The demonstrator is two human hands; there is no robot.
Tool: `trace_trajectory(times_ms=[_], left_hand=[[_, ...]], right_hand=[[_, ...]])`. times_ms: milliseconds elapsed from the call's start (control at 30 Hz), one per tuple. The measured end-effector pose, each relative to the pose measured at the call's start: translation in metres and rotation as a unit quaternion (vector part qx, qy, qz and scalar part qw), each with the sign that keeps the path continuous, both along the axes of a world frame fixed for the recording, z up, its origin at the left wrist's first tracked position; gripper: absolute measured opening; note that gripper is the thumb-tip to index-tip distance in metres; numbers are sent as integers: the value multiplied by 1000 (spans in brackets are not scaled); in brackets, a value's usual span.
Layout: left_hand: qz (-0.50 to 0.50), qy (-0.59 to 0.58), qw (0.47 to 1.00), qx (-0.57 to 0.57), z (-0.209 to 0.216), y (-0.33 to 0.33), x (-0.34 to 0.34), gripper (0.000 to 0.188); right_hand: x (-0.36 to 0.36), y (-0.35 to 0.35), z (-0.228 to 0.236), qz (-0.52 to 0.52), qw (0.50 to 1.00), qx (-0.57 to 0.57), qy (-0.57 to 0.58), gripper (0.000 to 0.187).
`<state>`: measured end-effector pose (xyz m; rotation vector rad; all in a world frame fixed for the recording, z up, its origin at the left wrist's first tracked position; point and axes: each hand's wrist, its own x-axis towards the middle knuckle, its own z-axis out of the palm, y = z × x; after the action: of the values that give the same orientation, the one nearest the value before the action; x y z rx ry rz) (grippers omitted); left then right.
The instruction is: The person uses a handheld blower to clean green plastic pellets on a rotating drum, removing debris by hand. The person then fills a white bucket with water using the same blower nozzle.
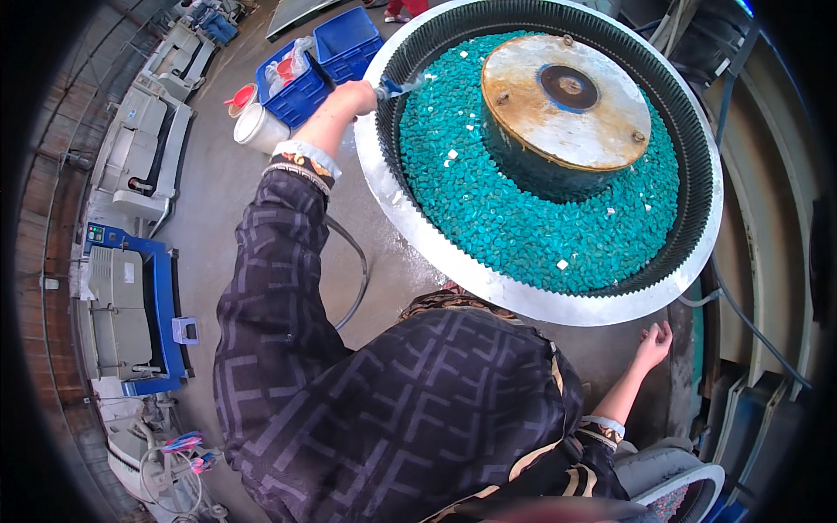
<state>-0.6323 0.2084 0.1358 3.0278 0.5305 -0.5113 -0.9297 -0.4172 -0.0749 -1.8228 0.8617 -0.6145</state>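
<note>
My left hand [354, 98] is closed around a spray nozzle [384, 89] at the left rim of a big round tumbler bowl [384, 192]. A thin whitish spray leaves the nozzle over the bowl. Small teal chips [532, 244] fill the bowl in a ring, with several white squarish pieces [562, 264] scattered among them. From the middle rises a drum with a rust-stained metal lid [523, 78]. My right hand [651, 346] hangs just outside the near right rim, fingers loosely curled, with nothing visible in them.
Blue crates [347, 44], one holding plastic bags, stand left of the bowl beside a white bucket [260, 129] and a red scoop [240, 98]. A grey hose [362, 261] curves across the floor. Grey machines [118, 305] line the left; another bowl [697, 479] sits at lower right.
</note>
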Motion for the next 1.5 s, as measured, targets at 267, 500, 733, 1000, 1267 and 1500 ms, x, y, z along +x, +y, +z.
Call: trace_trajectory(times_ms=[267, 500, 733, 1000, 1267, 1500], left_hand=[[-41, 190, 980, 45, 27, 0, 18, 21], [-75, 251, 962, -72, 33, -38, -1, 44], [-297, 215, 915, -171, -4, -88, -59, 40], [-397, 58, 893, -204, -11, -166, -141, 37], [-355, 106, 908, -197, -49, -214, -149, 37], [-343, 121, 909, -204, -65, -220, -158, 36]], right_hand=[[-18, -9, -16, -31, 999, 22, 26, 30], [-11, -9, -22, -15, 1000, 24, 4, 28], [56, 56, 32, 60, 995, -34, -67, 26], [199, 199, -34, 200, 826, 484, 207, 22], [222, 187, -144, 25, 861, 461, 214, 18], [207, 185, -169, 104, 839, 482, 228, 22]])
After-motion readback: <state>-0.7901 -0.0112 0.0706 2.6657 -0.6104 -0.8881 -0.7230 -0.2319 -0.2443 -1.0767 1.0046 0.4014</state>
